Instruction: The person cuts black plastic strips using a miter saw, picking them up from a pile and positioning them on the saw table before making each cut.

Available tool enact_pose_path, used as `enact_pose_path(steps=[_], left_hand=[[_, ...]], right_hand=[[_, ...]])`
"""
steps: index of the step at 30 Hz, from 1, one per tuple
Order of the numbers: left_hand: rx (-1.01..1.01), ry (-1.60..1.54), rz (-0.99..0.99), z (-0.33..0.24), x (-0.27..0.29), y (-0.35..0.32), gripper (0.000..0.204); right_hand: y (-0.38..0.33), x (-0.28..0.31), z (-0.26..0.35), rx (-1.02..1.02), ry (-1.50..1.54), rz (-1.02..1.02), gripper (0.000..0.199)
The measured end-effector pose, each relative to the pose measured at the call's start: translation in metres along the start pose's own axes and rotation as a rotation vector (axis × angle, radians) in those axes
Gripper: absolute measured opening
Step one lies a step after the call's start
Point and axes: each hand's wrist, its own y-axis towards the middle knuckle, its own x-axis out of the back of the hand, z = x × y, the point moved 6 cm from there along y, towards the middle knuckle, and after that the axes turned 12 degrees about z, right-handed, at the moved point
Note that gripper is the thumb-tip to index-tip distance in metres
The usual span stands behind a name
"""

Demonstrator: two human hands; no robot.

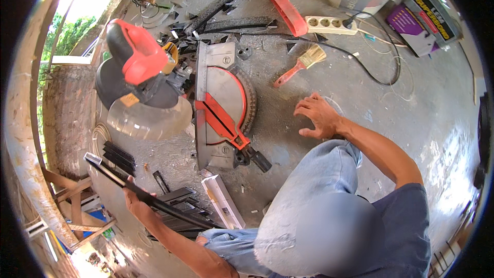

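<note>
Black profile strip (pixel 149 195), long and thin, lies in the left hand (pixel 135 203), fingers wrapped around it, just left of the miter saw (pixel 216 108) on the concrete floor (pixel 411 103). The right hand (pixel 320 116) presses flat on the floor, fingers spread. Swinging the strip could catch the clear blade guard (pixel 149 118) or nearby offcuts. The person's knee hides part of the floor.

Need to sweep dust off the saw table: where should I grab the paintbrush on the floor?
Take the paintbrush by its red handle, the slim end pointing toward the right hand. Come from that side: the bristles point away, toward the white power strip, and the handle lies flat with bare floor around it.
</note>
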Motion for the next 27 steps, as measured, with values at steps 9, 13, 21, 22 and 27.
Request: enact_pose_path(steps=[9, 13, 21, 22, 27], left_hand=[[-0.117, -0.07, -0.283, -0.058, -0.016, -0.026, 0.071], [-0.021, 0.066, -0.363, -0.116, -0.039, -0.017, 0.025], [0.115, 0.068, -0.221, -0.179, -0.09, 0.034, 0.023], [0.124, 0.126, -0.072, -0.185, -0.09, 0.041, 0.021], [0.048, 0.223, -0.16, -0.172, -0.066, 0.062, 0.029]], right_hand=[[0.003, 0.005, -0.039, 0.029, 0.329, -0.083, 0.043], [0.002, 0.006, -0.05, 0.027, 0.475, -0.096, 0.032], [0.002, 0.004, -0.062, 0.015, 0.61, -0.15, 0.008], [0.002, 0.004, -0.064, 0.008, 0.618, -0.16, 0.008], [0.005, 0.005, -0.07, -0.018, 0.666, -0.157, 0.006]])
